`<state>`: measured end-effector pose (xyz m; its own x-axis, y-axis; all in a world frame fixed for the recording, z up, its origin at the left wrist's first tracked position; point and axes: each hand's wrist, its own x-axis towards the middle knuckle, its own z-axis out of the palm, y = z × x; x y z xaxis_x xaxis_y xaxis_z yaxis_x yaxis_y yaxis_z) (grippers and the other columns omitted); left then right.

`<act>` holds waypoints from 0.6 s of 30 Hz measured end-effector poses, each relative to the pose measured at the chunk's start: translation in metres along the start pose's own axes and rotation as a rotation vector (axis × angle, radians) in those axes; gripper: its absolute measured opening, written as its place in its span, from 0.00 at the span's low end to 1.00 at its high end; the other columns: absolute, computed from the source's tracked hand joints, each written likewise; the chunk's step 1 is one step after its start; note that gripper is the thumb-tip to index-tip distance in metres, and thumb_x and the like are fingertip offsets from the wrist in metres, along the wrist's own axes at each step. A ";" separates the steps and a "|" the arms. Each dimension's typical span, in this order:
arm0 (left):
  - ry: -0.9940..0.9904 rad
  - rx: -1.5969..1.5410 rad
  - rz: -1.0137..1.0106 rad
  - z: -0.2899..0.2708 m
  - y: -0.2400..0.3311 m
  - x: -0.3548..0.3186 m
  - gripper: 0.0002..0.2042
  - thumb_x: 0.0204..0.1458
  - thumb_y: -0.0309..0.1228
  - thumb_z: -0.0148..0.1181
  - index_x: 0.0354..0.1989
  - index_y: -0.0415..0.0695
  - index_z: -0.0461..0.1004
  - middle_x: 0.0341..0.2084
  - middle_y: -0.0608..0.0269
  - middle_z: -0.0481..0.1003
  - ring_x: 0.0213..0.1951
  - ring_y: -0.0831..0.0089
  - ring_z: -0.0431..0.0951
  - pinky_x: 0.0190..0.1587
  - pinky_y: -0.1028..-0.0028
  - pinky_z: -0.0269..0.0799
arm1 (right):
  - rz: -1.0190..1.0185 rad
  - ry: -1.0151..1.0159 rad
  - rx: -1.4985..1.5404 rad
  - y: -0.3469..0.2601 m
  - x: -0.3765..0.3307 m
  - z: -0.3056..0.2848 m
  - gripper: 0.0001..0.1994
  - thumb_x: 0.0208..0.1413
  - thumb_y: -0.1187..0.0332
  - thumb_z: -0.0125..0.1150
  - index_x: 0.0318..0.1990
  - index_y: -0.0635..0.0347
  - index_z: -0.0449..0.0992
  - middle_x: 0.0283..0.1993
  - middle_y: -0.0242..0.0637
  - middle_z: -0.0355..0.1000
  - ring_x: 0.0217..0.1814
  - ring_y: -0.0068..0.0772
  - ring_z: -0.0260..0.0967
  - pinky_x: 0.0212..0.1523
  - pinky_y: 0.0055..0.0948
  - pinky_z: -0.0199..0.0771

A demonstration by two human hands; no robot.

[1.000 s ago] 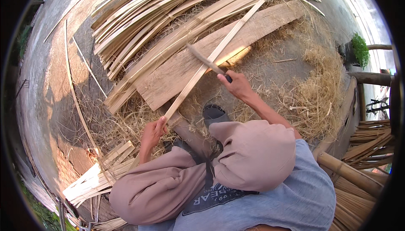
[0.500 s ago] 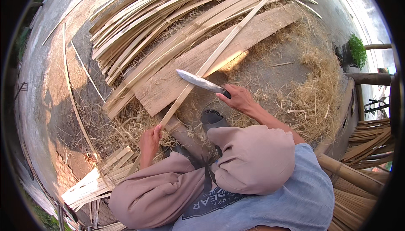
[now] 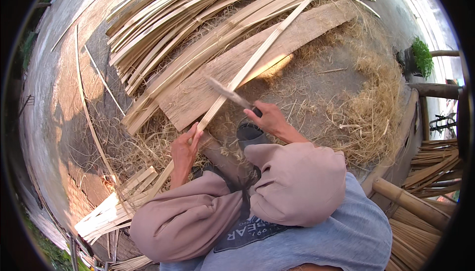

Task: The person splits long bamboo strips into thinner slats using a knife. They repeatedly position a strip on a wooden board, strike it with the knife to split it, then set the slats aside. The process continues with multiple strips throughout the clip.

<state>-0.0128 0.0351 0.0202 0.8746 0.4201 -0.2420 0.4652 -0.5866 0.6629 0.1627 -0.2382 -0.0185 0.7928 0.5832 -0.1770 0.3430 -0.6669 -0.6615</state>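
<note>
Head view: a long, flat, pale wooden strip [image 3: 271,42] was held diagonally over a broad brown wooden plank [image 3: 198,95]. Its near part was enclosed by the left hand's [image 3: 184,150] grip, presumably for steadiness. A grey-bladed, dark-handled knife [image 3: 228,92] was gripped by the right hand [image 3: 271,120], angled across; contact could not be told. Container: dark pot [image 3: 408,63], seemingly holding a green leafy plant [image 3: 422,57].

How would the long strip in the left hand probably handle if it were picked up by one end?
The bamboo strip is likely light for its length, being narrow and held in just the left hand. It seems springy rather than floppy, running nearly straight across the plank. Its far end may swing or sag, given that length.
</note>
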 end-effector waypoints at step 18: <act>-0.271 -0.259 -0.277 -0.037 -0.056 -0.016 0.22 0.61 0.43 0.66 0.57 0.41 0.79 0.40 0.61 0.85 0.41 0.80 0.77 0.47 0.76 0.72 | -0.149 0.215 -0.146 0.014 0.009 -0.017 0.29 0.65 0.39 0.56 0.29 0.60 0.70 0.18 0.37 0.67 0.19 0.36 0.65 0.22 0.42 0.65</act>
<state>-0.0576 0.0872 0.0132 0.7425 0.3202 -0.5883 0.6669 -0.2716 0.6939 0.1832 -0.2505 -0.0174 0.8117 0.5782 0.0828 0.5197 -0.6500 -0.5544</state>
